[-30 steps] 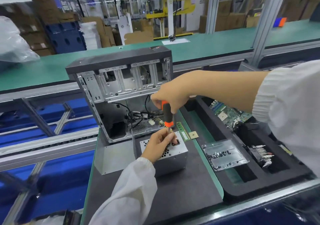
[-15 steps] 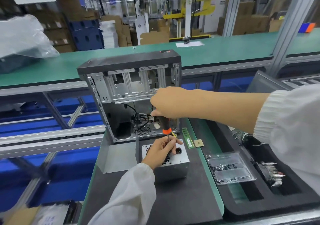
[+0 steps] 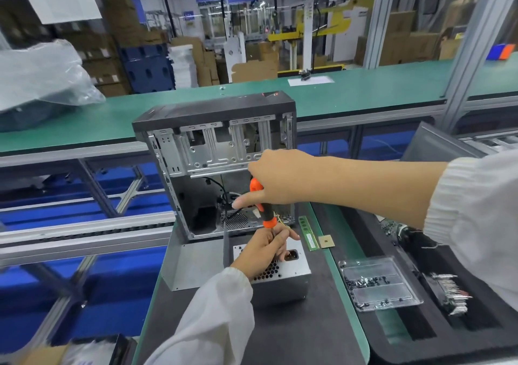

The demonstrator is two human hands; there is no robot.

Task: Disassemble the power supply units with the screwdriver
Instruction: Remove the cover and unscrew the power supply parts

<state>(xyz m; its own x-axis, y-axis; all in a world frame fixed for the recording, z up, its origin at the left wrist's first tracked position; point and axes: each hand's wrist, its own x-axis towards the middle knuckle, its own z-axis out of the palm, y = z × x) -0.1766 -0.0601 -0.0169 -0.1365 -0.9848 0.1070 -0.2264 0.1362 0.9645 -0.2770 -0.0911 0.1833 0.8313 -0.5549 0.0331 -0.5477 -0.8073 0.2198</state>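
Right hand grips screwdriver handle, upright over power supply unit. Left hand fingers pinch its shaft near the tip. Open case just behind.

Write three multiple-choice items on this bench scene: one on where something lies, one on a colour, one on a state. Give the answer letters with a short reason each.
1. Where does the clear screw tray lie?
A. Right of the power supply unit
B. Inside the computer case
C. On the green conveyor

2. What colours is the screwdriver handle?
A. Blue and white
B. Orange and black
C. All yellow

3. What is the right hand doing?
A. Lying flat and open
B. Holding a screw
C. Gripping the screwdriver

Answers:
1 A: the tray sits in black foam to the unit's right.
2 B: orange ends, black middle.
3 C: its fingers wrap the handle, while the left hand pinches the shaft.
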